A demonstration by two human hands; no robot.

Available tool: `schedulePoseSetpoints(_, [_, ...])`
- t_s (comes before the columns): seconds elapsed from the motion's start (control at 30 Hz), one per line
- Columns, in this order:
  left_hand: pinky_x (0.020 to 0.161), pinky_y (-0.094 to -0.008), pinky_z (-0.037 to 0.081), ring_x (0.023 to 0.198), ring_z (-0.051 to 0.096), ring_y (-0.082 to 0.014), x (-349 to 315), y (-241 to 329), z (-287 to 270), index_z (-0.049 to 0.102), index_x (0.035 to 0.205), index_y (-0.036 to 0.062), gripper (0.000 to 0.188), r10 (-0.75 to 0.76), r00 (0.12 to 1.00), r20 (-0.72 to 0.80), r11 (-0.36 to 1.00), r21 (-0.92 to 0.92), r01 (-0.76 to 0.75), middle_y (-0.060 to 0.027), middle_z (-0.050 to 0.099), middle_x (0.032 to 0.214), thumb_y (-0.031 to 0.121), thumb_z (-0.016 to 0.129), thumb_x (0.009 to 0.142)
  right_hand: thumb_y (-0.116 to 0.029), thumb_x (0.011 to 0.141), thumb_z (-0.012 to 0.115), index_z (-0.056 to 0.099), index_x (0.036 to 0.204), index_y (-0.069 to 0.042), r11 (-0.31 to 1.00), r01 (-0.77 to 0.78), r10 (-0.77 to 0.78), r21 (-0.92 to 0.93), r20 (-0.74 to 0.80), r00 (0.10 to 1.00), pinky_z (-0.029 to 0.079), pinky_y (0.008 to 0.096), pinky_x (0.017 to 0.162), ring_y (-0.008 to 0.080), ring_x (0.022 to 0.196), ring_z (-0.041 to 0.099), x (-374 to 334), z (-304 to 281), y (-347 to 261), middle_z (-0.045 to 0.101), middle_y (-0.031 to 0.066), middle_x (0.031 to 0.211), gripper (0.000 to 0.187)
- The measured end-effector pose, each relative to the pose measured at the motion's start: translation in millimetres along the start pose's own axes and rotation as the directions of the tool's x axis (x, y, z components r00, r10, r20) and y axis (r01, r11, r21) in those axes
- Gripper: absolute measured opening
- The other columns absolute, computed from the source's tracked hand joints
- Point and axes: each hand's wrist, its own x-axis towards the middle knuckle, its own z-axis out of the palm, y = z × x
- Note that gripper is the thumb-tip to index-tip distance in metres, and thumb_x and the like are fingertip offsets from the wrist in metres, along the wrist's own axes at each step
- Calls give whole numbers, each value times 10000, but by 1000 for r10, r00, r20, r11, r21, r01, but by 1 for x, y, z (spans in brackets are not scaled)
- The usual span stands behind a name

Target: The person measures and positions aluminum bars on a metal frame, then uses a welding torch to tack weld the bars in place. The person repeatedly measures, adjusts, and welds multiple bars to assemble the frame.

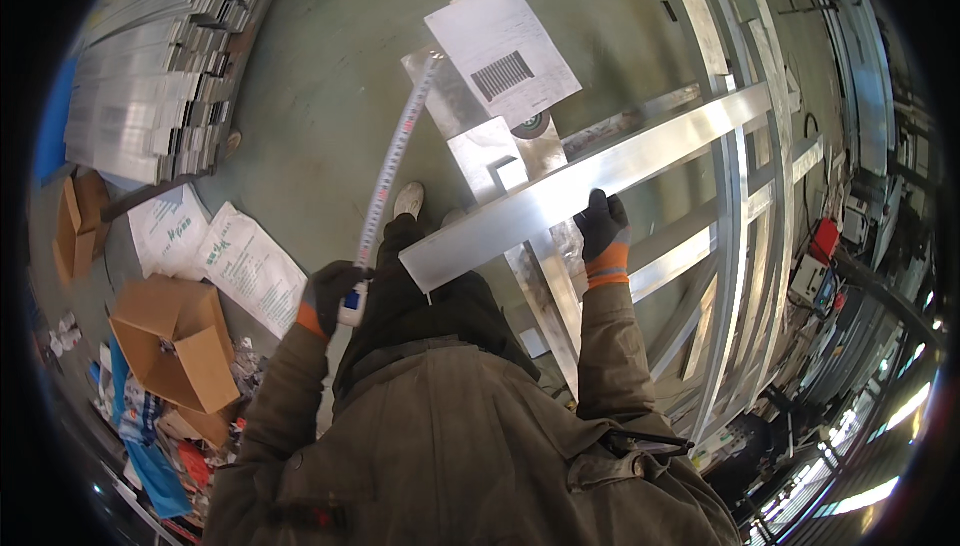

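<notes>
My left hand [330, 296], in a dark glove with an orange cuff, grips the case of a tape measure [351, 306]. Its white blade [392, 164] runs up and away to the top end of a metal bar. My right hand [603, 226], gloved the same way, holds the edge of a long shiny aluminium bar [600, 171]. That bar lies slantwise across a frame of other aluminium profiles [735, 206]. A white sheet of paper [500, 54] with a barcode lies on the far end of the profiles.
Stacks of aluminium profiles [150, 76] lie at the upper left on the green floor [320, 76]. Open cardboard boxes [180, 341], white sacks [250, 266] and litter are at the left. A red device [823, 239] and cables sit at the right. My shoe [408, 198] shows below the tape.
</notes>
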Motion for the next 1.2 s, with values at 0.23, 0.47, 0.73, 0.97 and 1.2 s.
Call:
schedulePoseSetpoints(0.23, [768, -310, 540, 806, 678, -142, -72, -41, -91, 795, 989, -5, 243, -300, 951, -69, 950, 68, 305, -76, 747, 870, 230, 739, 971, -284, 1016, 760, 611, 957, -72, 999, 1, -3, 33, 69, 998, 556, 313, 708, 114, 749, 575, -3, 3, -7, 597, 6, 856, 265])
schedulePoseSetpoints(0.47, [692, -321, 560, 719, 686, -139, -109, -91, -107, 815, 955, 8, 246, -357, 932, 68, 919, 205, 337, -54, 741, 787, 244, 746, 967, -292, 1057, 731, 652, 934, -87, 998, 46, -55, 51, 177, 983, 530, 277, 666, 91, 708, 572, 4, -2, -2, 601, -34, 804, 252])
schedulePoseSetpoints(0.73, [759, -337, 576, 779, 721, -169, -94, -91, -77, 815, 933, 35, 196, -372, 925, 72, 894, 295, 337, -75, 777, 854, 219, 746, 938, -243, 1076, 706, 585, 861, -124, 987, 64, -87, 146, 156, 984, 394, 264, 566, 62, 616, 447, 7, 1, 4, 487, -66, 724, 274])
schedulePoseSetpoints(0.97, [749, -338, 574, 764, 718, -171, -83, -80, -74, 820, 946, 49, 235, -447, 892, 70, 849, 348, 398, -74, 769, 831, 271, 743, 935, -295, 1055, 743, 632, 839, -126, 985, 73, -105, 159, 205, 973, 438, 274, 582, 83, 631, 502, 9, -3, 6, 545, -64, 720, 297])
schedulePoseSetpoints(1.2, [669, -365, 589, 667, 733, -205, -73, -69, -69, 813, 918, 69, 262, -394, 915, 90, 859, 391, 331, -71, 741, 731, 315, 728, 950, -236, 1069, 712, 583, 843, -130, 989, 75, -96, 125, 173, 980, 399, 262, 550, 66, 611, 450, 12, -2, 6, 493, -60, 717, 281])
